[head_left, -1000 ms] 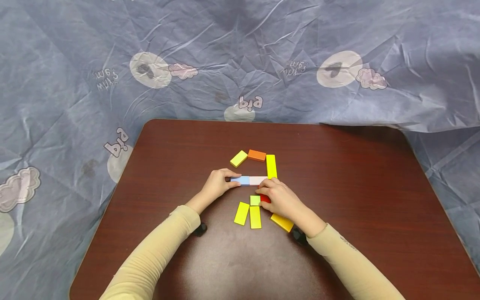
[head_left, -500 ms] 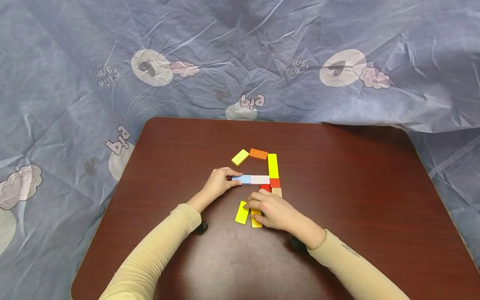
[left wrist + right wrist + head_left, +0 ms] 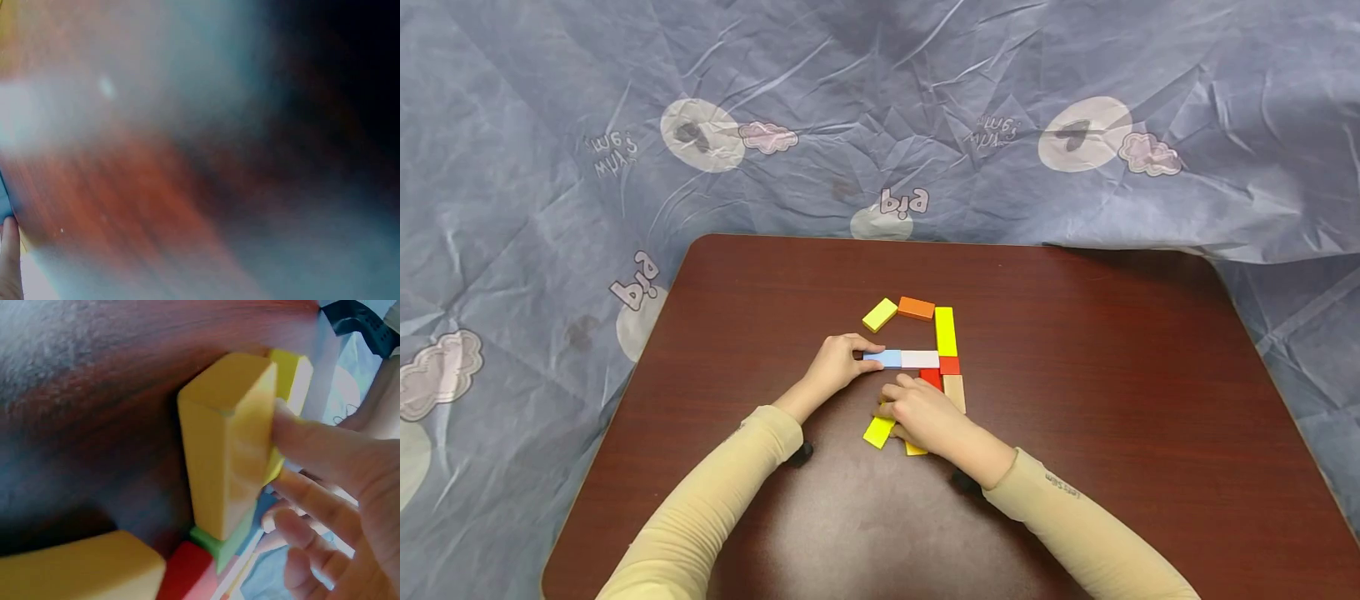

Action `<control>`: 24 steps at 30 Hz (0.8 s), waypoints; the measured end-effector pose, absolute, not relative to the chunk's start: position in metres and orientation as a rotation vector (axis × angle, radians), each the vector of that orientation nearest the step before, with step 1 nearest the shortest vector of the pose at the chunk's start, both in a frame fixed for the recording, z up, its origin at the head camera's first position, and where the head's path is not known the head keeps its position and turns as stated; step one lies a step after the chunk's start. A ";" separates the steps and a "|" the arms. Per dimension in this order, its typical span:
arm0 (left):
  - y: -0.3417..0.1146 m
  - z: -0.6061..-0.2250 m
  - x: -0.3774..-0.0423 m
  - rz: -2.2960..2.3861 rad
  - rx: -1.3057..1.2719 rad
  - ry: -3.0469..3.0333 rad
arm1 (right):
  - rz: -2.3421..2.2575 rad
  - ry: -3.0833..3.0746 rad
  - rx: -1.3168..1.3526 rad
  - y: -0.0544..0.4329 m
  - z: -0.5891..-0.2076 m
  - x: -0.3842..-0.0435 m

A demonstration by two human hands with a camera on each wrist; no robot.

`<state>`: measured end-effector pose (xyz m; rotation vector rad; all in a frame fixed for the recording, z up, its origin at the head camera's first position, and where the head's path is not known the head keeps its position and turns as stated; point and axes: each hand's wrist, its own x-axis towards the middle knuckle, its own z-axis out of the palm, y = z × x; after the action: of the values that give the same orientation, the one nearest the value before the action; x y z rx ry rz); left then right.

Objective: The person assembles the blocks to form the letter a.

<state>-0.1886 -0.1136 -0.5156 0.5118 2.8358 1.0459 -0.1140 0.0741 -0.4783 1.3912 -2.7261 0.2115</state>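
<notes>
My left hand (image 3: 835,365) pinches the left end of a light blue block (image 3: 889,358) between thumb and fingers. A white block (image 3: 920,359) lies end to end with it. My right hand (image 3: 917,417) grips the upper part of a slanted yellow block (image 3: 878,432), the thumb against it in the right wrist view. Beside this block stands an amber-yellow block (image 3: 219,444), mostly covered by the hand in the head view. A green block (image 3: 234,540), hidden from the head, touches its end. The left wrist view is blurred, with a fingertip (image 3: 9,250) on blue.
A pale yellow block (image 3: 880,315), an orange block (image 3: 917,308) and a long yellow block (image 3: 946,332) form an arc behind the row. Red blocks (image 3: 930,379) and a tan block (image 3: 954,392) lie to the right. All rest on a dark wooden table (image 3: 1112,375).
My right hand has moved from the red block leftward and toward me, onto the left yellow block, which has turned to slant more. My left hand stays on the light blue block.
</notes>
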 end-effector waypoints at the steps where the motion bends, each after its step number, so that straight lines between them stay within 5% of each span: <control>1: -0.114 -0.516 -0.189 1.047 0.511 2.836 | 0.215 -2.724 1.368 0.073 -0.479 -0.113; 12: -0.113 -0.516 -0.189 1.083 0.551 2.842 | 0.319 -2.863 0.939 0.054 -0.490 -0.109; 24: -0.115 -0.517 -0.188 1.087 0.554 2.851 | 0.475 -2.915 0.766 0.041 -0.496 -0.110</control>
<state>-0.1881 -0.1146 -0.5171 0.5544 2.8513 1.0867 -0.1097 0.0410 -0.4962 0.7664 -2.9149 0.4754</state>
